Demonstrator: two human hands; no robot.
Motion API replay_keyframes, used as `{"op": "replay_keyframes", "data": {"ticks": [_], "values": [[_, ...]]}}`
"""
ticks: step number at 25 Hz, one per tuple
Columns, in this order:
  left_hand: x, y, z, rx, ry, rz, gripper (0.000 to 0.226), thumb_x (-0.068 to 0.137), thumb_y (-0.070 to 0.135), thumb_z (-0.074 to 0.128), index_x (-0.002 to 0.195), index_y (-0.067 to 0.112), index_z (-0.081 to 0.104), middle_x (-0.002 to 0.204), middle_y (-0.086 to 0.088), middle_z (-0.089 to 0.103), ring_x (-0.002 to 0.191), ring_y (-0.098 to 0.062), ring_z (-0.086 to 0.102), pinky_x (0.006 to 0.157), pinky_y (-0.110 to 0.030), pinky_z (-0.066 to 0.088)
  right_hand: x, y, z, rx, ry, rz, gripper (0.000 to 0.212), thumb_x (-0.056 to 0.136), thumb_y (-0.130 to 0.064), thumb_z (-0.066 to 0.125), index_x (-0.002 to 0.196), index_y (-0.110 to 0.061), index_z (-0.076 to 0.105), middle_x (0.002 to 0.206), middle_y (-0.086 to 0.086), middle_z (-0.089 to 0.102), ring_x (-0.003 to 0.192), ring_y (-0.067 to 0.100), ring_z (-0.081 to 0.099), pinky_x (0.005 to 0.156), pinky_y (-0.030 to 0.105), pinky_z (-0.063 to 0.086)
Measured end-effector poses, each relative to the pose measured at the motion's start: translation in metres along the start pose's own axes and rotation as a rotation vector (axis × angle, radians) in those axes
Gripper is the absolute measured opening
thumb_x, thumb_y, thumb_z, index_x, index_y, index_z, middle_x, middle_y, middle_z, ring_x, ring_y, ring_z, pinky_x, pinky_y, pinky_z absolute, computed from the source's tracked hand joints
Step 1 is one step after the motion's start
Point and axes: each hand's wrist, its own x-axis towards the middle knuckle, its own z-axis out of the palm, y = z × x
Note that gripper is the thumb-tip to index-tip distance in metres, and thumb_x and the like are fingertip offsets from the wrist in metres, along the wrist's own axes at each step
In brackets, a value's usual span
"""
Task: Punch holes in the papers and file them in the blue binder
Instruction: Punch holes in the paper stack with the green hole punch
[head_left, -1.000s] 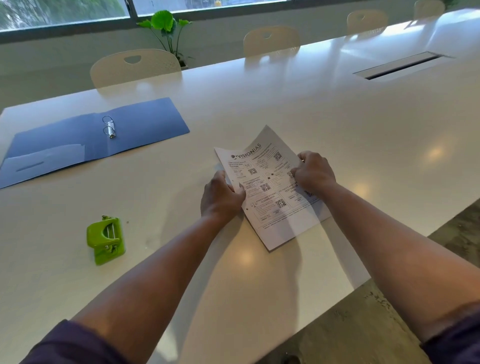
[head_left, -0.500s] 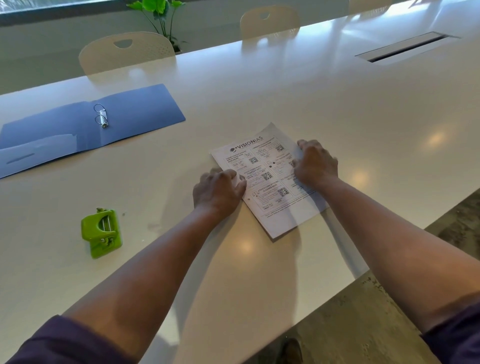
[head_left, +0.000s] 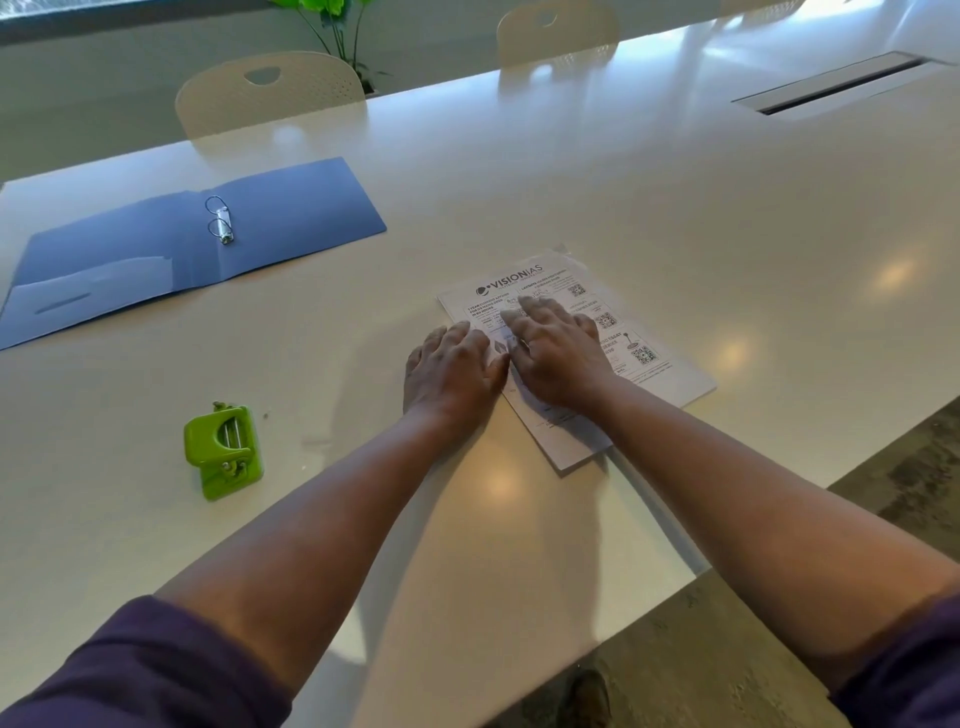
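A thin stack of printed papers (head_left: 649, 332) with QR codes lies flat on the white table (head_left: 675, 208), right of centre. My right hand (head_left: 558, 353) rests palm down on the sheets, fingers spread. At the stack's left edge lies my left hand (head_left: 452, 371), flat, its fingertips touching the paper. The blue binder (head_left: 291, 218) lies open at the far left, its two metal rings (head_left: 221, 221) closed. A green hole punch (head_left: 223, 449) sits on the table to the left of my left forearm.
The table's front edge (head_left: 779, 525) runs diagonally at the right, with grey floor below. Beige chairs (head_left: 270, 93) stand at the far side. A green plant (head_left: 332, 31) is behind them. A cable slot (head_left: 836, 85) is set in the table far right.
The papers were held tilted up by their side edges, then were laid flat. My right hand slid from the right edge to the middle of the sheet, beside my left hand.
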Motion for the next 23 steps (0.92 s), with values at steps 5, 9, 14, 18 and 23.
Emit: {"op": "replay_keyframes", "data": {"ticks": [5, 9, 14, 18, 23], "values": [[-0.0016, -0.0006, 0.0000, -0.027, 0.001, -0.012, 0.047, 0.097, 0.057, 0.037, 0.119, 0.026, 0.065, 0.149, 0.001, 0.051, 0.143, -0.022, 0.038, 0.116, -0.042, 0.031, -0.0017, -0.0012, 0.0087, -0.049, -0.024, 0.025, 0.053, 0.106, -0.042, 0.023, 0.157, -0.031, 0.032, 0.168, -0.003, 0.022, 0.156, 0.021, 0.015, 0.120, 0.045, 0.011], [-0.0021, -0.0013, 0.0010, -0.033, 0.007, -0.003, 0.046, 0.097, 0.056, 0.035, 0.116, 0.026, 0.064, 0.144, 0.003, 0.054, 0.140, -0.021, 0.040, 0.116, -0.041, 0.032, -0.0013, -0.0025, 0.0083, -0.060, -0.035, 0.035, 0.054, 0.106, -0.043, 0.021, 0.158, -0.032, 0.030, 0.169, -0.004, 0.020, 0.156, 0.021, 0.014, 0.121, 0.045, 0.010], [-0.0021, -0.0017, 0.0005, -0.043, 0.026, -0.004, 0.045, 0.096, 0.056, 0.035, 0.115, 0.028, 0.064, 0.138, 0.006, 0.057, 0.135, -0.018, 0.044, 0.113, -0.041, 0.034, 0.0012, -0.0010, 0.0086, -0.061, -0.062, 0.043, 0.054, 0.106, -0.043, 0.022, 0.158, -0.032, 0.028, 0.169, -0.004, 0.018, 0.156, 0.020, 0.013, 0.121, 0.045, 0.010], [-0.0028, -0.0025, -0.0012, -0.070, 0.007, -0.017, 0.047, 0.097, 0.058, 0.034, 0.119, 0.029, 0.063, 0.143, 0.006, 0.054, 0.139, -0.018, 0.040, 0.116, -0.041, 0.031, 0.0031, -0.0024, 0.0072, -0.065, -0.067, 0.039, 0.053, 0.106, -0.042, 0.024, 0.158, -0.032, 0.029, 0.169, -0.003, 0.019, 0.156, 0.020, 0.013, 0.121, 0.045, 0.011], [-0.0047, -0.0016, -0.0049, -0.094, -0.006, -0.007, 0.041, 0.100, 0.051, 0.036, 0.122, 0.028, 0.062, 0.147, 0.005, 0.051, 0.143, -0.019, 0.036, 0.118, -0.040, 0.026, 0.0044, -0.0018, 0.0079, -0.060, -0.047, 0.033, 0.052, 0.105, -0.040, 0.027, 0.156, -0.030, 0.033, 0.167, -0.001, 0.024, 0.155, 0.021, 0.016, 0.119, 0.046, 0.014]]}}
